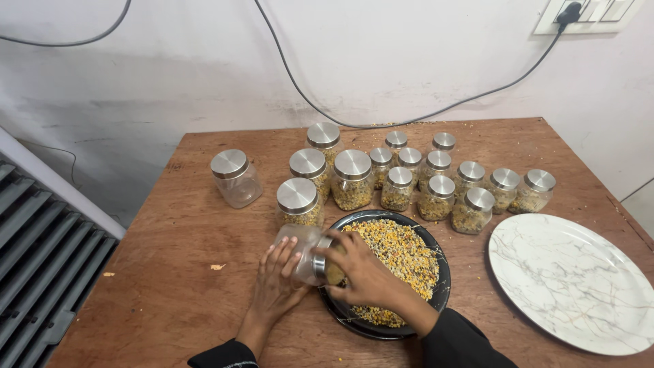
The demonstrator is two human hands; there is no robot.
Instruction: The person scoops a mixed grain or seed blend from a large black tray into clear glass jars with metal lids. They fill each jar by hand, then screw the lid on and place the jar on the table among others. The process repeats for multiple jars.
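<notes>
Lying tipped between 2 hands (320, 272), jar (304, 253) seemingly touches bowl (436, 300).

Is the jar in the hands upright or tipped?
Tipped: the jar lies sideways, mouth toward the black bowl, held by the left hand and right hand.

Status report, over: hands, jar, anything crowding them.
Left hand grips tilted clear jar. Right hand at its mouth, over black bowl of mixed grains. Filled jars crowd close behind.
</notes>
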